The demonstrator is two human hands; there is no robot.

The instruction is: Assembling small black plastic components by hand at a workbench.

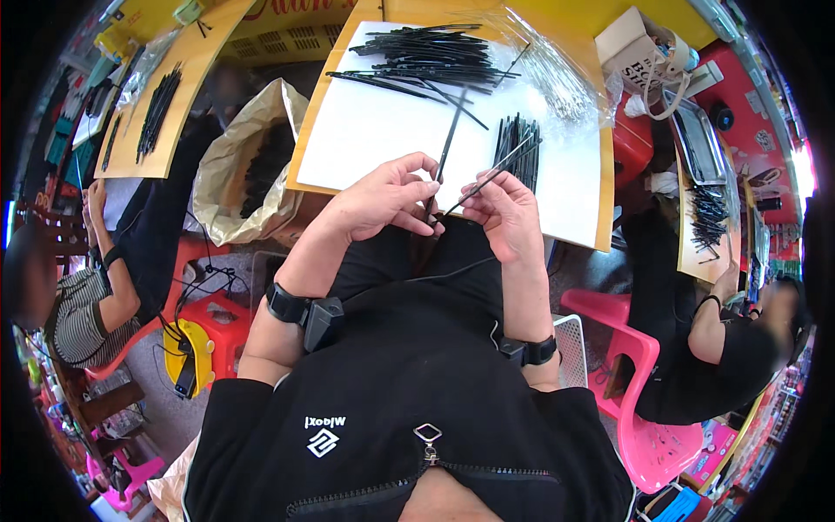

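Both hands are raised over the near edge of a white sheet on the table. My left hand [387, 198] pinches a slim black stick [450, 135], which points up and away from me. In the fingers of my right hand [507, 213] is another thin dark stick [511, 159], slanting up to the right, its lower end close to my left fingertips. I cannot make out whether the two sticks touch. Beyond the hands lies a large loose pile of black sticks [426, 54]. A smaller, neater bundle of black sticks [518, 148] rests just past my right hand.
Clear plastic sleeves [557, 78] cover the table's far right corner. A paper sack [209, 187] with dark contents stands left of the table. People sit at side tables on both sides, near more black sticks [159, 113]. A pink chair [639, 374] is at right.
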